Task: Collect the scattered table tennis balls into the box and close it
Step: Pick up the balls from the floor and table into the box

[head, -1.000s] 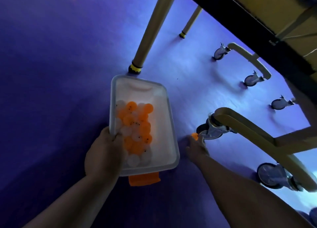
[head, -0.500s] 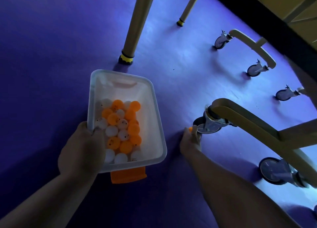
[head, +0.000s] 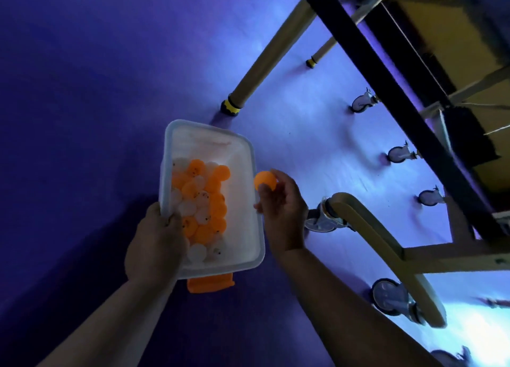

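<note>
A clear plastic box [head: 242, 157] with no lid on it hangs above the purple floor, and my left hand [head: 156, 245] grips its near left rim. Several orange and white table tennis balls [head: 200, 201] lie heaped in its left half. An orange clip [head: 211, 282] juts out under the box's near end. My right hand [head: 281, 211] pinches one orange ball [head: 265, 180] in its fingertips, just outside the box's right rim.
A table tennis table's frame [head: 386, 96] runs across the upper right. A tan leg with a yellow and black foot [head: 234, 106] stands just beyond the box. A curved tan bracket [head: 372, 240] and several caster wheels sit to the right on the floor.
My right hand has lifted the orange ball from the floor beside the caster wheel and brought it left to the box's right rim. The box stays in my left hand.
</note>
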The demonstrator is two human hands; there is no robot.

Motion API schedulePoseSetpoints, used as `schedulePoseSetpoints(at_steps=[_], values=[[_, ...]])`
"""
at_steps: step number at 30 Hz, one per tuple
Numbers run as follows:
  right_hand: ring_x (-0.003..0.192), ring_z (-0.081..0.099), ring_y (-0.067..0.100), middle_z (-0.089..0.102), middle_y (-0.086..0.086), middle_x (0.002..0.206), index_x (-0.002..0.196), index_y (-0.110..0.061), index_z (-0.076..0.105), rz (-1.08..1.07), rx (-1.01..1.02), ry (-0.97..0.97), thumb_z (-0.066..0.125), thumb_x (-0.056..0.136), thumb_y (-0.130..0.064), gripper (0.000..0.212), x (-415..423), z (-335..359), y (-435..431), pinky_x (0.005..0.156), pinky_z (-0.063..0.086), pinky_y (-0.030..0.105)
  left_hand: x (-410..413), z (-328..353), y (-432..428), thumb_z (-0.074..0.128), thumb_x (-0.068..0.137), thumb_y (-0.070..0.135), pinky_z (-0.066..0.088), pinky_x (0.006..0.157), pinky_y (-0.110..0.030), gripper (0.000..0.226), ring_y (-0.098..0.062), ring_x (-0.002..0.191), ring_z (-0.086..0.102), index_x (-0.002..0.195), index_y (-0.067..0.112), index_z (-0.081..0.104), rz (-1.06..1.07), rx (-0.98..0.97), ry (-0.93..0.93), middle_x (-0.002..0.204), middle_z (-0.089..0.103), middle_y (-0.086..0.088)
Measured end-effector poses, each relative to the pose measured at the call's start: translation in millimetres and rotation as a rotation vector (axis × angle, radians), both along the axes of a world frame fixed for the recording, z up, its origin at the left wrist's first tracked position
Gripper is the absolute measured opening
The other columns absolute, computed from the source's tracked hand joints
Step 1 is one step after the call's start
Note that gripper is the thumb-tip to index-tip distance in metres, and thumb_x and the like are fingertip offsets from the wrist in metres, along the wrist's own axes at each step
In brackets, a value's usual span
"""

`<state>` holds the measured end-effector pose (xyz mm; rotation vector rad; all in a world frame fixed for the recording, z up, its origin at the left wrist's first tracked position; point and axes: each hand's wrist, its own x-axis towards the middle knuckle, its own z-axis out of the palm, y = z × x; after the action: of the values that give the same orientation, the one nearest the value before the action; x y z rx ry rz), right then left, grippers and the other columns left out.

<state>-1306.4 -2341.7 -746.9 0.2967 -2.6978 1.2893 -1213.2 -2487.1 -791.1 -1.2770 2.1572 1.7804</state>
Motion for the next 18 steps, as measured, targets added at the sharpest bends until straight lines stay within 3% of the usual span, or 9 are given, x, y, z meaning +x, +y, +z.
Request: schedulePoseSetpoints(at_steps=[3,6,9,12,15,18], values=[[0.071,0.063,0.010,0.061,-0.002,0.087,0.118,-0.031,0.060,0.217,0.136,0.023,0.069,0.080,-0.034,0.039,36.1,33.5,-41.3,0.074,0.052,0.016,39.6,31.1,-29.4,0.039,0.097,0.033,0.033,0.055,-0.032,0.024,-0.021,0.066,0.054,0.106,0.014,0.051,0.071,-0.013,-0.005,0.089,0.059,-0.008],[0.073,0.051,0.001,0.059,-0.001,0.082,0.111,-0.008,0.068,0.283,0.283,0.103,0.071,0.079,-0.016,0.033,60.8,66.4,-70.6,0.073,0.037,-0.003,84.3,69.6,-53.7,0.042,0.095,0.033,0.039,0.064,-0.036,0.024,-0.030,0.077,0.057,0.107,0.017,0.053,0.156,0.011,-0.054,0.097,0.060,-0.010],[0.074,0.054,0.004,0.062,0.000,0.088,0.104,-0.007,0.070,0.280,0.281,0.001,0.065,0.083,-0.008,0.022,97.2,112.5,-103.4,0.072,0.038,-0.003,137.1,124.1,-77.9,0.042,0.093,0.034,0.048,0.070,-0.042,0.023,-0.032,0.081,0.061,0.111,0.024,0.053,0.246,0.053,-0.072,0.103,0.062,-0.010],[0.075,0.050,0.000,0.056,-0.006,0.098,0.110,-0.010,0.068,0.382,0.316,-0.174,0.062,0.086,-0.009,0.024,136.3,169.9,-139.1,0.073,0.036,-0.004,186.0,194.3,-105.7,0.043,0.096,0.028,0.048,0.083,-0.041,0.029,-0.035,0.099,0.060,0.122,0.017,0.051,0.325,0.082,-0.096,0.112,0.062,-0.009],[0.075,0.051,-0.003,0.058,-0.004,0.104,0.113,-0.015,0.066,0.504,0.391,-0.300,0.061,0.089,-0.011,0.025,172.3,236.5,-176.1,0.073,0.038,0.001,226.0,268.3,-135.0,0.041,0.096,0.029,0.041,0.075,-0.037,0.029,-0.032,0.091,0.057,0.121,0.019,0.050,0.366,0.059,-0.197,0.114,0.061,-0.007],[0.077,0.053,-0.002,0.056,-0.012,0.104,0.112,-0.022,0.066,0.537,0.398,-0.356,0.059,0.089,-0.013,0.026,202.6,307.8,-212.1,0.075,0.043,0.013,259.3,346.9,-164.8,0.041,0.096,0.029,0.036,0.068,-0.035,0.028,-0.029,0.082,0.054,0.120,0.017,0.050,0.397,0.019,-0.223,0.101,0.060,-0.005]])
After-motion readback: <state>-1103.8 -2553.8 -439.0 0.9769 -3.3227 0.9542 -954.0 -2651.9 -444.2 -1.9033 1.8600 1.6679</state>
